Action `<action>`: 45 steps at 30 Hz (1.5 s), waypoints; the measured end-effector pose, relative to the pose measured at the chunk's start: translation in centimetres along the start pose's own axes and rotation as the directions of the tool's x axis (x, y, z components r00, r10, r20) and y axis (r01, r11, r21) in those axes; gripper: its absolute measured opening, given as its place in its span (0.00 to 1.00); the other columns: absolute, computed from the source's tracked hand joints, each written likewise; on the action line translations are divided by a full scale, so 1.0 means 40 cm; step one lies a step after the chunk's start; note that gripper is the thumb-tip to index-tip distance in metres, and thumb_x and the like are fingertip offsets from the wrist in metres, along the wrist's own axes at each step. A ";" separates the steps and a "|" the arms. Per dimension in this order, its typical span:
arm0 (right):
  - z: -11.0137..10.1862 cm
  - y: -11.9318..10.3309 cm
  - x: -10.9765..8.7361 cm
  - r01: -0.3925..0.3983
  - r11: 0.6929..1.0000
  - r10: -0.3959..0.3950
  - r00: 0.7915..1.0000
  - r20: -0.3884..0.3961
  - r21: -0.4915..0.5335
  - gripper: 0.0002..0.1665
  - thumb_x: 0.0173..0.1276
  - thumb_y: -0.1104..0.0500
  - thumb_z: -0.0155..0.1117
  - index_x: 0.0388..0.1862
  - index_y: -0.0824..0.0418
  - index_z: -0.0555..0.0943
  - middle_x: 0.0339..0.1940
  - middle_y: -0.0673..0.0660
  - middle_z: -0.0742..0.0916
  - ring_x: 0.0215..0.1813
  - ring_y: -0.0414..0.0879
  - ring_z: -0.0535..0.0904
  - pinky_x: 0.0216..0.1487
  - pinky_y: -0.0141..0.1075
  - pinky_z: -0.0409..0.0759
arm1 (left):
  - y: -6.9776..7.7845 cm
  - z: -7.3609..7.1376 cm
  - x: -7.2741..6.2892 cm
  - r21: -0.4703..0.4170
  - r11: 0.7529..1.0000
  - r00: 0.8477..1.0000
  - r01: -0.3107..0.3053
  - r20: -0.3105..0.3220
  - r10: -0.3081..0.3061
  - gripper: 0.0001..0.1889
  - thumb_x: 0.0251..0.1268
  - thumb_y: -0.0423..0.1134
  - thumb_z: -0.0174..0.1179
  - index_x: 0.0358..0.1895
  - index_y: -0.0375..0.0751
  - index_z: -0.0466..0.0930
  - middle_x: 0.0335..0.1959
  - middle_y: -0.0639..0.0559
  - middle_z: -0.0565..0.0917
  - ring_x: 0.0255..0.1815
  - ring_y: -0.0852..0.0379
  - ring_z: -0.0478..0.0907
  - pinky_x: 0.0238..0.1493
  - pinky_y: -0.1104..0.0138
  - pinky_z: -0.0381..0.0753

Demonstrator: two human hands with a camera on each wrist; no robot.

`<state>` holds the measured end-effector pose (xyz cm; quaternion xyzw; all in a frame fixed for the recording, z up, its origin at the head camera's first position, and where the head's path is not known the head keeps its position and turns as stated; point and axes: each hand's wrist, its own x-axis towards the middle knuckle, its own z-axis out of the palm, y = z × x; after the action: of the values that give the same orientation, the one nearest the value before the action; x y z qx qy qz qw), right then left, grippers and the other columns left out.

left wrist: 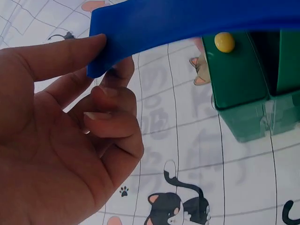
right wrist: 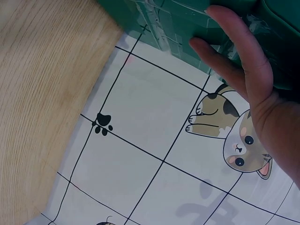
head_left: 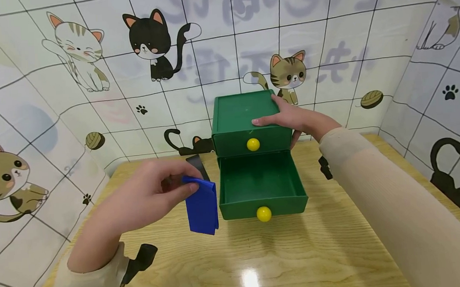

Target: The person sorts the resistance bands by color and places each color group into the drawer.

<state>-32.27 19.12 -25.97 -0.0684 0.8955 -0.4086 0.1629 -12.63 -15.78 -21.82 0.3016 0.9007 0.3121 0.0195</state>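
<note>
My left hand [head_left: 154, 192] pinches a folded blue sheet [head_left: 202, 209] by its top edge, between thumb and fingers. The sheet hangs just left of the pulled-out lower drawer [head_left: 263, 207] of a green two-drawer box [head_left: 243, 109]. In the left wrist view the blue sheet [left wrist: 187, 18] stretches across the top, with the other fingers curled loosely below. My right hand [head_left: 293, 113] rests on the box's upper right edge, with fairly straight fingers on its top and side. In the right wrist view, fingers [right wrist: 253, 61] lie along the green side wall.
The upper drawer, with a yellow knob [head_left: 253, 144], is closed. Another yellow knob [head_left: 263, 214] is on the lower drawer's front; its inside is bare green. A dark object [head_left: 197, 165] lies behind my left hand on the wooden table [head_left: 206, 268]. A cat-printed sheet [head_left: 216, 52] surrounds the table.
</note>
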 end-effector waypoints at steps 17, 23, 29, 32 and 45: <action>0.002 0.002 0.000 -0.009 1.000 0.009 1.000 -0.005 0.005 0.77 0.65 0.24 0.69 0.86 0.36 0.20 0.91 0.65 0.45 0.76 0.75 0.70 0.39 0.58 0.91 | -0.065 0.115 0.169 -0.084 0.978 0.978 0.191 -0.064 -0.197 0.10 0.80 0.42 0.62 0.57 0.50 0.88 0.34 0.49 0.84 0.31 0.51 0.78 0.33 0.61 0.78; 0.000 -0.003 0.001 -0.012 1.000 0.012 1.000 -0.003 0.000 0.78 0.64 0.23 0.69 0.86 0.35 0.19 0.91 0.65 0.43 0.76 0.75 0.70 0.38 0.58 0.91 | -0.131 0.162 0.230 -0.118 0.966 0.962 0.230 -0.125 -0.244 0.11 0.79 0.44 0.63 0.55 0.48 0.89 0.47 0.46 0.84 0.32 0.50 0.77 0.33 0.63 0.76; 0.001 -0.009 0.002 -0.005 1.000 0.004 1.000 0.001 0.006 0.78 0.65 0.24 0.69 0.86 0.36 0.19 0.91 0.65 0.45 0.75 0.74 0.71 0.38 0.58 0.91 | -0.178 0.213 0.260 -0.086 0.970 0.955 0.229 -0.175 -0.241 0.11 0.79 0.43 0.64 0.55 0.47 0.90 0.57 0.46 0.86 0.54 0.45 0.79 0.51 0.54 0.80; -0.001 -0.008 0.002 -0.006 1.000 0.006 1.000 -0.001 0.001 0.78 0.65 0.24 0.69 0.86 0.36 0.19 0.91 0.66 0.46 0.75 0.74 0.71 0.38 0.58 0.91 | -0.194 0.230 0.271 -0.060 0.969 0.951 0.242 -0.184 -0.249 0.11 0.78 0.44 0.64 0.55 0.47 0.90 0.60 0.46 0.88 0.60 0.42 0.82 0.58 0.48 0.83; -0.003 -0.007 -0.002 -0.002 1.000 0.002 1.000 0.002 0.001 0.77 0.66 0.24 0.68 0.86 0.37 0.20 0.90 0.66 0.48 0.75 0.74 0.72 0.39 0.58 0.91 | -0.225 0.254 0.277 -0.066 0.966 0.949 0.249 -0.182 -0.257 0.13 0.76 0.44 0.68 0.56 0.46 0.90 0.28 0.53 0.68 0.34 0.52 0.71 0.32 0.62 0.65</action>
<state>-32.25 19.06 -25.67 -0.0680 0.8951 -0.4088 0.1643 -24.21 -9.64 -33.46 0.1521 0.9229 0.3532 -0.0198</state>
